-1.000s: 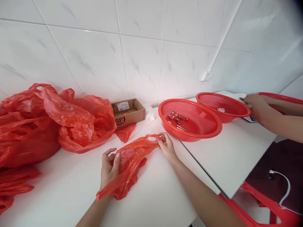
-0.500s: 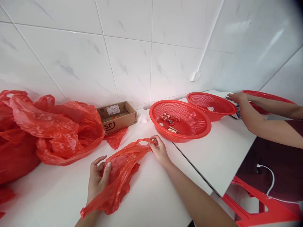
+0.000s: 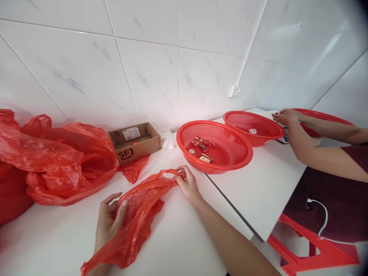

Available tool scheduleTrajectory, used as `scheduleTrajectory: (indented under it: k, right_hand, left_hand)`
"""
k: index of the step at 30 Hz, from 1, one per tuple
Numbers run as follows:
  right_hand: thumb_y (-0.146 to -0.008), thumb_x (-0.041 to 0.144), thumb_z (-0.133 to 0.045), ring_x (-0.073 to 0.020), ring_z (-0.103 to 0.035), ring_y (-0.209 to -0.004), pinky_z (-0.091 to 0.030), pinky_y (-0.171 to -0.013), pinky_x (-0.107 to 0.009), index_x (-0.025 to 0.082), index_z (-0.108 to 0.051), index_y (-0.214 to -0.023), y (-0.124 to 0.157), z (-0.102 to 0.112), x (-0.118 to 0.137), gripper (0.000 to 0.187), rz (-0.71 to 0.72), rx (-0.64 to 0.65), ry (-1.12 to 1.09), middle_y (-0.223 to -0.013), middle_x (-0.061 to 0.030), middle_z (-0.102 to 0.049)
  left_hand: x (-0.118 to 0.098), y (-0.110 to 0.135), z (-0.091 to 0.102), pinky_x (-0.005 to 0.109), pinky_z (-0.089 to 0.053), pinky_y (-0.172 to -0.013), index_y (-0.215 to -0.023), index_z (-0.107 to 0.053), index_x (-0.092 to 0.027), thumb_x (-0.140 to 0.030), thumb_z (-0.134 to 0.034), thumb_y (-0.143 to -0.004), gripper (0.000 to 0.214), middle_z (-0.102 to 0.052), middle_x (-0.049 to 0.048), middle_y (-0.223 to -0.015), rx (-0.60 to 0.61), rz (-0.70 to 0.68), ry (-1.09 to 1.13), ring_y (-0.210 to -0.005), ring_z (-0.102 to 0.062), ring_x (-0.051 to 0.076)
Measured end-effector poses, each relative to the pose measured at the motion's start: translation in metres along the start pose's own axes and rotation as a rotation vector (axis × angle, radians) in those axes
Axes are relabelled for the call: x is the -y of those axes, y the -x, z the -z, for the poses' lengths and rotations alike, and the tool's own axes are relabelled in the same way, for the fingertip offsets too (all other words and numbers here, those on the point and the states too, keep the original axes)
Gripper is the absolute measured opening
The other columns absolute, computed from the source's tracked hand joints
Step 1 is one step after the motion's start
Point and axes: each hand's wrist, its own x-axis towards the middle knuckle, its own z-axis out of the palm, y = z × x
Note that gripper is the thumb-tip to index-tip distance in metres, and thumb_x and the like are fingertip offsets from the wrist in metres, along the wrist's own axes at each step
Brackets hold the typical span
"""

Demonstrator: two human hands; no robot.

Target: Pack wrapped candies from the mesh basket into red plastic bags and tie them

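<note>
A thin red plastic bag (image 3: 140, 209) lies stretched across the white table (image 3: 178, 237) between my two hands. My left hand (image 3: 107, 220) pinches the bag's body, thumb on top and fingers curled beneath. At the bag's far end, my right hand (image 3: 188, 184) is closed round a handle loop. Just beyond my right hand stands a red mesh basket (image 3: 227, 153) holding several small red packets (image 3: 201, 147).
A heap of red plastic bags (image 3: 54, 161) fills the left side. An open cardboard box (image 3: 135, 143) stands against the tiled wall. A second red basket (image 3: 254, 126) and a third (image 3: 324, 117) stand at the right, where another person's hand (image 3: 286, 117) rests. A red stool (image 3: 310, 251) stands below.
The view has swung right, so everything has slid left in the picture. My hands keep their hold on the bag, drawn slightly nearer to me. The other person's hand stays by the baskets.
</note>
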Motion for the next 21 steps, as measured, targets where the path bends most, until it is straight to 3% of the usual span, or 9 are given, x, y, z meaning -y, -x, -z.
scheduleTrajectory:
  k: [7, 15, 21]
  right_hand:
    - [-0.081, 0.027, -0.052, -0.0131, -0.054, -0.064, -0.041, -0.06, -0.023, 0.022, -0.054, -0.097, 0.002, -0.002, 0.001, 0.017, -0.028, 0.019, -0.026, -0.071, 0.0045, -0.057]
    - [-0.078, 0.028, -0.055, -0.0125, -0.049, -0.059, -0.037, -0.054, -0.023, 0.022, -0.053, -0.093, 0.001, -0.002, 0.0, 0.016, -0.022, 0.002, 0.017, -0.071, 0.0039, -0.058]
    - [-0.08, 0.03, -0.054, -0.0137, -0.054, -0.065, -0.04, -0.054, -0.023, 0.022, -0.054, -0.096, 0.0, -0.001, 0.0, 0.018, -0.017, 0.002, 0.036, -0.078, 0.0016, -0.061]
  left_hand:
    - [0.004, -0.003, 0.002, 0.031, -0.049, -0.053, -0.114, -0.05, -0.027, -0.06, -0.067, -0.075, 0.054, -0.061, -0.0014, -0.073, -0.003, 0.028, 0.001, -0.061, -0.059, 0.02]
    - [0.016, -0.005, 0.007, 0.029, -0.049, -0.054, -0.116, -0.049, -0.027, -0.054, -0.064, -0.081, 0.046, -0.061, -0.0017, -0.074, 0.043, -0.02, 0.021, -0.061, -0.06, 0.018]
    - [0.02, -0.009, 0.008, 0.028, -0.047, -0.053, -0.103, -0.047, -0.024, -0.052, -0.066, -0.08, 0.041, -0.06, -0.0018, -0.076, 0.025, -0.038, 0.079, -0.06, -0.058, 0.016]
